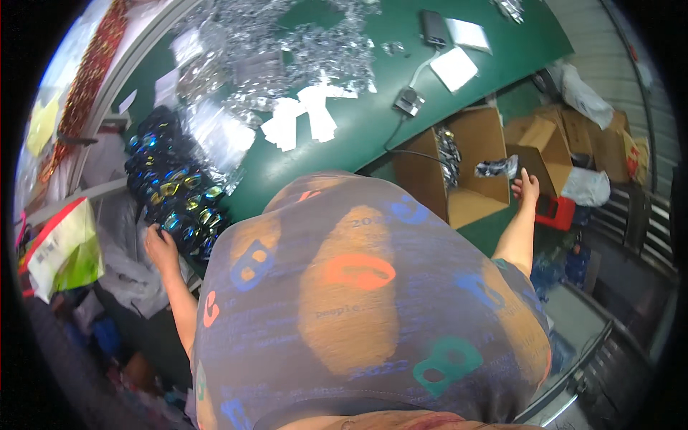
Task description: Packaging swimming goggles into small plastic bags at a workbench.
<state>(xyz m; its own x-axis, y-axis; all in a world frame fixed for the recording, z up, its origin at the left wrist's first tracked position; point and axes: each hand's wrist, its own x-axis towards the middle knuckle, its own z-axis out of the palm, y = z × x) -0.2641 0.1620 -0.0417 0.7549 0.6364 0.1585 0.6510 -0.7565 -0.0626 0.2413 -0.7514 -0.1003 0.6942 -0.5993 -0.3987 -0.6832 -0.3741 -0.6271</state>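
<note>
My left hand is beside the near edge of a heap of dark sunglasses with shiny blue and yellow lenses. Its fingertips are apart, close to the heap; whether they touch it is hard to see. On the right, my right hand is stretched out with fingers apart. Just left of it a clear plastic packet with something dark inside is over an open cardboard box; the packet looks separate from my fingers. Inside that box lie several similar packets.
A green table carries many clear plastic bags, white paper slips, white cards and a black device with a cable. Another cardboard box and a red crate stand at right. A white-green bag is at left.
</note>
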